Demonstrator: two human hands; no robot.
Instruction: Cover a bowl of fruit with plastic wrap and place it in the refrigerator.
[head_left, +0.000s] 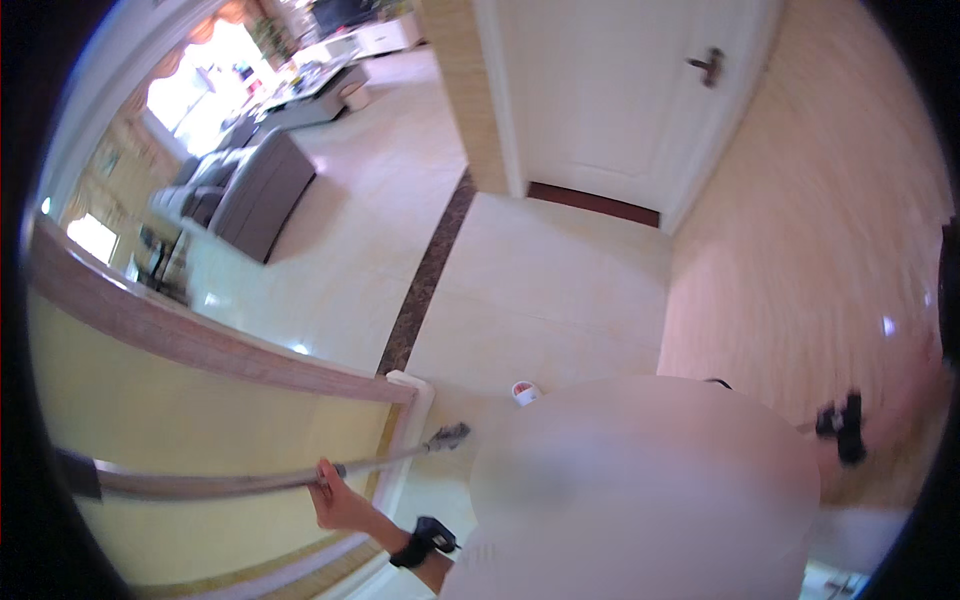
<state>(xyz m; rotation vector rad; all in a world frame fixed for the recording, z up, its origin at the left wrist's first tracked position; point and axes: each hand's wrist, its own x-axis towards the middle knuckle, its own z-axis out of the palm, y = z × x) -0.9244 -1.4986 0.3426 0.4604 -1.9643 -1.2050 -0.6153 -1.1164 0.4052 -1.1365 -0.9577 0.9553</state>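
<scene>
My left hand (337, 499), with a black device strapped round its wrist, grips a long pole (225, 485) at the lower left. From the fist, a thinner section runs right to a dark, ragged end (448, 436) above the floor. The pole's other end meets a dark block at the left rim. At the far right, my right hand (911, 386) is a faint blur beyond another black wrist device; its fingers and anything in them cannot be made out. A pale blurred patch covers my body, and a white slipper (526, 393) shows at its upper edge.
A yellow-panelled low wall with a pinkish ledge (225, 351) curves along the left. Ahead are a white door (600, 97) and a dark floor strip (427, 277). A grey sofa (259, 199) and a low table (311, 101) stand beyond; a beige wall (802, 247) rises on the right.
</scene>
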